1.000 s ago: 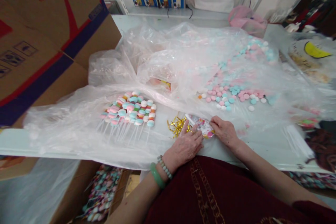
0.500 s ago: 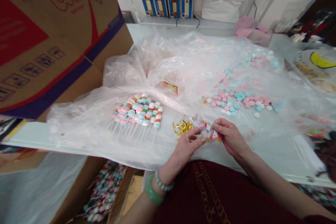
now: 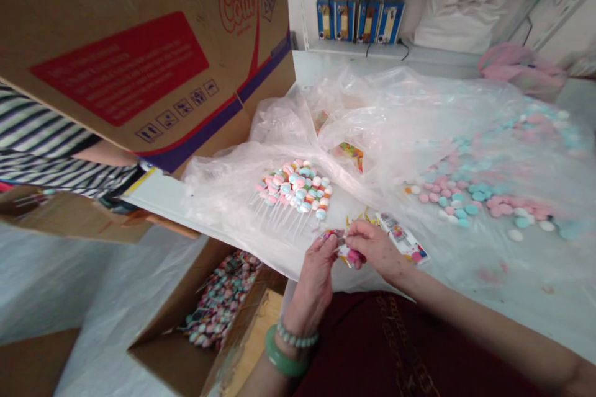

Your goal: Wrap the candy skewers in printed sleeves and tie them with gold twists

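My left hand [image 3: 316,267] and my right hand [image 3: 372,247] meet at the table's near edge, both pinching a small clear printed bag [image 3: 345,249] with pink inside. A stack of the same printed bags [image 3: 403,238] lies flat just right of my right hand. Gold twist ties [image 3: 362,218] peek out behind my hands. A heap of pastel lollipops on white sticks [image 3: 296,190] rests on the plastic sheet to the left of my hands. Loose pink, blue and white candy discs [image 3: 470,205] are scattered to the right.
A large Cola cardboard box [image 3: 139,56] looms at the upper left, with a person in a striped sleeve [image 3: 41,155] under it. An open carton of wrapped lollipops [image 3: 218,304] sits on the floor below the table edge. Crumpled clear plastic [image 3: 410,118] covers the table; shelves stand behind.
My hands lifted one small bag off the stack and drew it toward me, both now pinching it. My view swung left and down, revealing the floor carton.
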The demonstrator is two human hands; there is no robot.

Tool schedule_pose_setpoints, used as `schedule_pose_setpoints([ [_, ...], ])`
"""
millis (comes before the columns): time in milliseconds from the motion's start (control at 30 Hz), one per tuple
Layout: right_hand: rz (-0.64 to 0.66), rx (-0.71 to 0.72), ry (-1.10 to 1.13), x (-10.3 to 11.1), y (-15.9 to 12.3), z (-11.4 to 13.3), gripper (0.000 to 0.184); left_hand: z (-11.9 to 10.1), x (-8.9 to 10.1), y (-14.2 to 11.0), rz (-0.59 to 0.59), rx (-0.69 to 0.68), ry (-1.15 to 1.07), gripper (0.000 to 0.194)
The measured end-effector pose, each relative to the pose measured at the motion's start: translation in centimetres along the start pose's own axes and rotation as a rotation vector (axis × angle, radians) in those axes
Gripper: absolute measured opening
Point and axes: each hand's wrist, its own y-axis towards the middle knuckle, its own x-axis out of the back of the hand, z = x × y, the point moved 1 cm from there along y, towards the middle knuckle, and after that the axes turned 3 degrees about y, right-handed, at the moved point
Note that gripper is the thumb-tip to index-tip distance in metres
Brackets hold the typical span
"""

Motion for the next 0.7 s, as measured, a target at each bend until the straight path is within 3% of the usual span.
schedule_pose_setpoints([
  [100,0.095,0.132,-0.437,-2.1,1.7,0.2,0.018,-1.3,2.9,0.4,-0.177,-0.046,-0.052,0.024],
  [200,0.133,0.289,-0.915,-4.6,3.6,0.2,0.022,-2.2,5.1,0.6,-0.273,-0.03,-0.079,0.025],
  [300,0.231,0.304,-1.206,-6.1,4.9,-0.2,0.028,-2.5,6.0,0.6,-0.297,-0.05,-0.147,0.024],
  [367,0.222,0.27,-1.302,-5.9,4.9,-0.6,0.028,-2.6,6.0,0.4,-0.31,-0.067,-0.204,0.024],
  [533,0.014,0.181,-1.252,-1.3,2.9,-1.4,0.025,-2.8,4.9,0.2,-0.282,0.021,-0.131,0.016],
  [633,-0.217,0.086,-1.059,2.1,2.1,-1.7,0.018,-3.0,3.8,0.7,-0.231,0.026,-0.121,0.01],
  [700,-0.279,0.002,-0.814,3.9,2.2,-2.0,0.011,-3.1,3.1,1.2,-0.189,0.015,-0.127,0.008],
])
